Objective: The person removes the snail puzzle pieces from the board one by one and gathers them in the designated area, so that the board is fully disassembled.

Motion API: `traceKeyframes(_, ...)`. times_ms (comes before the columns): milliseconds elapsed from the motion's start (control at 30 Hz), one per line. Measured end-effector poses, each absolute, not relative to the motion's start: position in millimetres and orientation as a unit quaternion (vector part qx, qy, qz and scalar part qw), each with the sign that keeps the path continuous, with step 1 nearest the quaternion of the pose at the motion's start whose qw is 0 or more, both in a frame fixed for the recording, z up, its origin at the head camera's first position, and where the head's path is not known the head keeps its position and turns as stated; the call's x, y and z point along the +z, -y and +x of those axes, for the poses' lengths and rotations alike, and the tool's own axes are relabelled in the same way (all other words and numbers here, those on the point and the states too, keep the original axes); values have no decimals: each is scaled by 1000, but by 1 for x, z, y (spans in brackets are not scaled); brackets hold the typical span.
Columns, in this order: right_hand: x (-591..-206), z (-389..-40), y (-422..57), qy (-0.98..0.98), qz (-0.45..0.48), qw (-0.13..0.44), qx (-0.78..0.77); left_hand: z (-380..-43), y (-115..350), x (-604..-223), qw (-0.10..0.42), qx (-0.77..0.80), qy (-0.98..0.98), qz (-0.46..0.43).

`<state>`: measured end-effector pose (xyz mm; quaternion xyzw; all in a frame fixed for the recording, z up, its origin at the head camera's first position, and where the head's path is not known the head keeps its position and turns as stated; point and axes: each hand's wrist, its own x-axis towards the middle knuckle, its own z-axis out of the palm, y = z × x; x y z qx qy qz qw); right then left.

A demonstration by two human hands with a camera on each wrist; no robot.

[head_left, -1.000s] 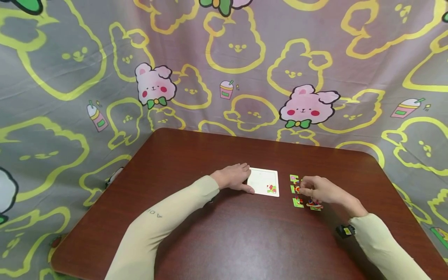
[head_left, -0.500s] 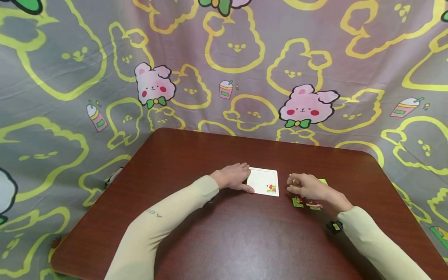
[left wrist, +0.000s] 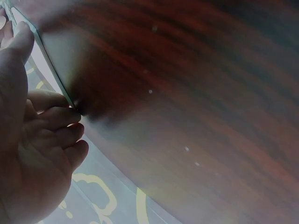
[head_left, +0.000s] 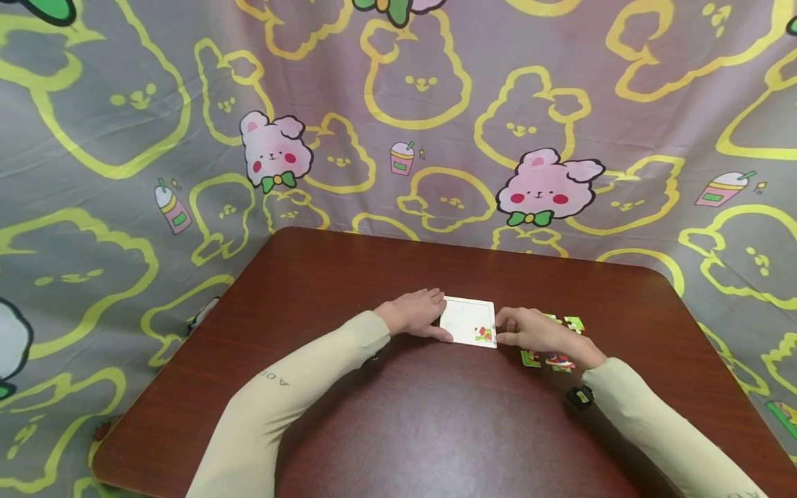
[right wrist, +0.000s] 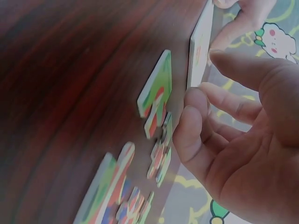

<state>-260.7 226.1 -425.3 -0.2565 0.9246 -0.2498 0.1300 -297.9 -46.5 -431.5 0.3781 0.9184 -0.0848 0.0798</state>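
Observation:
In the head view my left hand (head_left: 414, 315) rests at the left edge of a white puzzle board (head_left: 461, 319), thumb at its near corner and fingers at its far corner. A small red and green puzzle piece (head_left: 483, 334) lies at the board's near right corner. My right hand (head_left: 535, 330) is at the board's right edge with fingers bent. In the right wrist view, a gap shows between the thumb (right wrist: 229, 60) and the fingertips; whether they hold a piece cannot be seen. Below that hand lie several loose pieces, including a green one (right wrist: 159, 84).
Loose puzzle pieces lie right of the board, such as a green one (head_left: 574, 324) and a blue and red one (head_left: 560, 362); others are hidden by the right hand. A dark wood table (head_left: 398, 422) bears everything. A printed cloth (head_left: 436, 83) hangs behind.
My right hand has moved left from over the loose pieces to the board's right edge, uncovering pieces on the far right. The left hand and the board have stayed put.

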Motion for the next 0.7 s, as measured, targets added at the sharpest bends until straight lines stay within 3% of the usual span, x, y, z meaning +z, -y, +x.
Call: traceKeyframes(700,-428,-266,-206,-924,-280,129,-227,-299,45,-430,88,-88,-917,378)
